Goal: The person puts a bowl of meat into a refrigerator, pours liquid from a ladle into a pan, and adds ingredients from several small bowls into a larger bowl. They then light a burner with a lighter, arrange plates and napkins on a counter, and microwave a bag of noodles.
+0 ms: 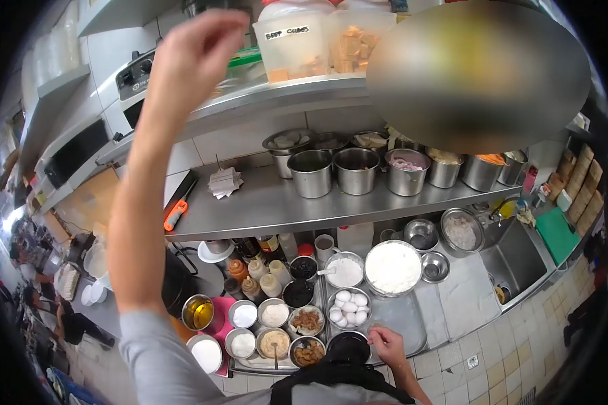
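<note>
My left hand [206,44] is raised high at the upper left, its fingers curled inward. It is nearest the shelf with a plastic tub labelled "BEEF CUBES" [292,50] and a green-lidded container [244,57]. Whatever it may hold is hidden. Low in front of me, my right hand [387,345] has its fingers bent together, beside a dark bowl [348,345] and the metal tray [402,320]. I cannot make out anything in its fingers. Close by are a bowl of eggs [348,309] and a large bowl of white powder [393,268].
Steel pots [357,172] line the middle shelf [263,216], with an orange-handled tool [176,214] and paper slips [225,182] at its left. Squeeze bottles [270,283] and bowls, including brown pieces [307,322], fill the counter. The sink [513,253] is at right. A blurred oval covers the upper right.
</note>
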`<action>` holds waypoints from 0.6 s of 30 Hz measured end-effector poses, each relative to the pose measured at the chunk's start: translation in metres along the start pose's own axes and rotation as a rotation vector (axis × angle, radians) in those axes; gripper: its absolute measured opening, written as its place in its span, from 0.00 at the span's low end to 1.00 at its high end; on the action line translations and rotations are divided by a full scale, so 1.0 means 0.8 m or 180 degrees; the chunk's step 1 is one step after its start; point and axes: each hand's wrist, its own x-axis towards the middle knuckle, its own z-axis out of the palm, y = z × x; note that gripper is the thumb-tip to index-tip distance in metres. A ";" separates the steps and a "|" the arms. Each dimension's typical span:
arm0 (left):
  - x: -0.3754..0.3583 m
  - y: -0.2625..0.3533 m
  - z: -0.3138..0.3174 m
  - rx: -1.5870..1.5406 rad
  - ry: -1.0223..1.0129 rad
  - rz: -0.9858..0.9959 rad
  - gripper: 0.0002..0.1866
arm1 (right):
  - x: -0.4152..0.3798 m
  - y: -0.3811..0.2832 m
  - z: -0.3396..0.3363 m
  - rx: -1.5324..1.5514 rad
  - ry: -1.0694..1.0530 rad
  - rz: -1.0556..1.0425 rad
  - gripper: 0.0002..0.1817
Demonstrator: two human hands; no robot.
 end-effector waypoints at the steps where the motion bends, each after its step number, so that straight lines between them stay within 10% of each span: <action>1: 0.040 -0.008 0.003 0.0035 -0.0021 0.0095 0.13 | -0.001 0.003 -0.004 0.0169 0.0112 0.0058 0.09; 3: 0.127 0.028 -0.032 -0.0765 -0.1842 -0.1282 0.33 | -0.005 0.009 -0.014 0.0140 0.0212 0.0053 0.09; 6: 0.147 0.018 0.036 0.0027 -0.1423 -0.0813 0.18 | -0.013 0.025 -0.032 0.0237 0.0412 0.0127 0.09; 18: 0.211 0.035 0.112 0.0409 -0.1965 -0.0857 0.17 | -0.029 0.044 -0.053 0.0578 0.1057 0.0136 0.08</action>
